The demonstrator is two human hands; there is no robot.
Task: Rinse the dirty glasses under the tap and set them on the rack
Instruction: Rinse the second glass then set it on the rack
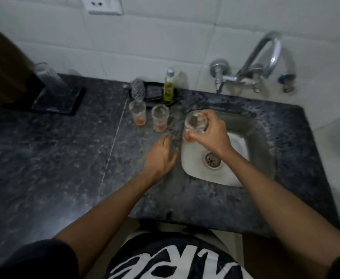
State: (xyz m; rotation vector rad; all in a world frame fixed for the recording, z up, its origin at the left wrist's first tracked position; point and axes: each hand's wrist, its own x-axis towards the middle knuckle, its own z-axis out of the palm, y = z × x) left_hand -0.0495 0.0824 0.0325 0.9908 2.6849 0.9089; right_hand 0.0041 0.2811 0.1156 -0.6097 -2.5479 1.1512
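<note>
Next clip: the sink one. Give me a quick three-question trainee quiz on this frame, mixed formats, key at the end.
1. True or false: the right hand grips a glass over the sink.
2. How many glasses stand on the counter left of the sink?
3. The left hand is: A) gripping a glass B) open above the counter, holding nothing C) on the tap.

Key:
1. True.
2. Two: the far glass and the near glass, each with orange residue at the bottom.
3. B.

Right hand (211, 130) curled in a grip, left hand (162, 156) flat, fingers straight
</note>
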